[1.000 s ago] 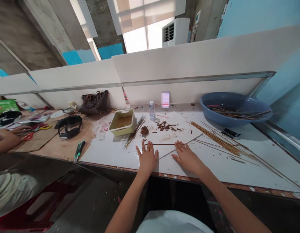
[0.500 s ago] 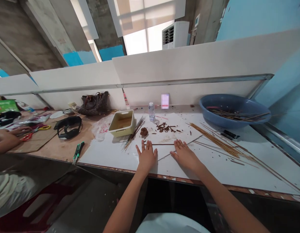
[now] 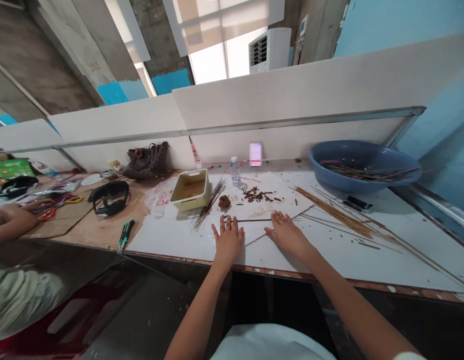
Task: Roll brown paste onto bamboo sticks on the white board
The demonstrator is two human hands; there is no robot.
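Observation:
My left hand lies flat on the white work surface, fingers spread. Palm down to its right is my right hand, its fingers also stretched out. A thin dark brown stick runs between them, its ends under or against the fingers of both hands. Nearer the table edge, a thin grey line or stick slants between the hands. Beyond the left fingertips sits a lump of brown paste. Small brown pieces lie scattered past the stick.
A yellow tub of brownish liquid and thin sticks are at left. A bottle and a lit phone stand behind. Right are bamboo sticks and a blue basin. A co-worker's hand rests near scissors.
The view has shifted slightly. Both my hands stay flat at the brown stick, with hardly any movement relative to the table.

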